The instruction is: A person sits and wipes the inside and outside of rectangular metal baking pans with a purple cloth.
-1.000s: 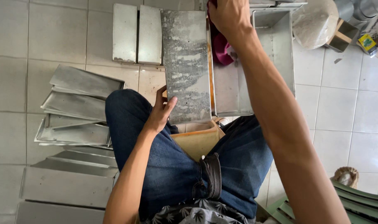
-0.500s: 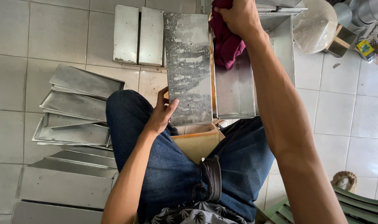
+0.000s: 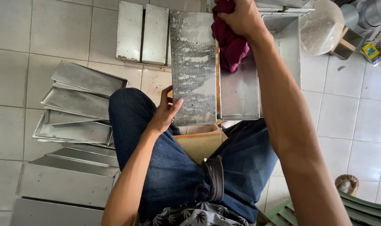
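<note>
head cam, single view | worn on person's head, faces steeply down over lap and tiled floor (image 3: 15, 83) | close range: both forearms and knees fill the centre, right arm nearest lens | floor runs to every edge | no second view to overlap

Long metal pan (image 3: 236, 94) stands on edge between the knees, above a wooden stool (image 3: 201, 142). Left hand (image 3: 165, 112) is at the pan's near left corner; right hand (image 3: 240, 19) sits at its far end, with a cloth (image 3: 229, 48) inside the pan. Two pans (image 3: 142, 32) lie behind on the tiled floor (image 3: 40, 37). Stack of lids (image 3: 77, 104) lies left of the left leg.
</note>
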